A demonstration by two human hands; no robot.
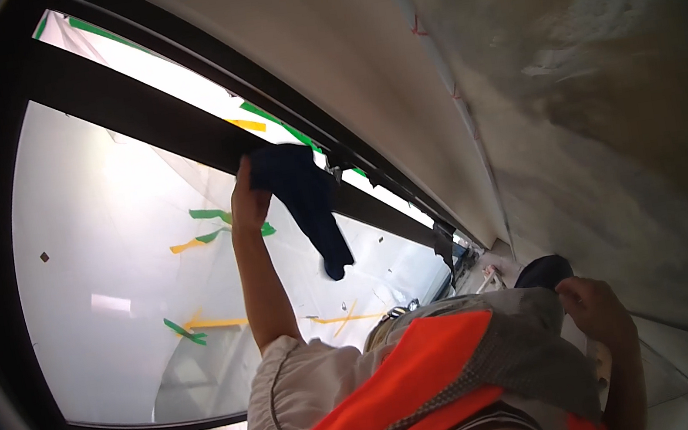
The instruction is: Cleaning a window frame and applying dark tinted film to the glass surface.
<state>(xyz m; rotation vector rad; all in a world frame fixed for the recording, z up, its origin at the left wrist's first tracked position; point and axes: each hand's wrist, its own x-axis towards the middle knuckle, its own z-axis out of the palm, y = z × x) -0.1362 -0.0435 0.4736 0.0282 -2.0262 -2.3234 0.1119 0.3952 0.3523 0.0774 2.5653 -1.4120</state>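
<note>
My left hand (249, 200) is raised against the black frame bar (174, 133) of a large window. It grips a dark navy cloth (305, 197), whose long end hangs down in front of the glass (116, 234). Low on the right, beside my body, is my right hand (593, 306) with its fingers bent. Its fingertips meet the edge of a dark navy, rounded thing (544, 271), perhaps fabric. Whether the right hand holds this thing cannot be told.
Green tape (208, 213) and yellow tape (217, 324) show at the window, with pale sheeting behind the glass. A beige wall surface (570, 137) with a patchy finish rises on the right. Torn dark strips (444, 247) hang along the frame's far end.
</note>
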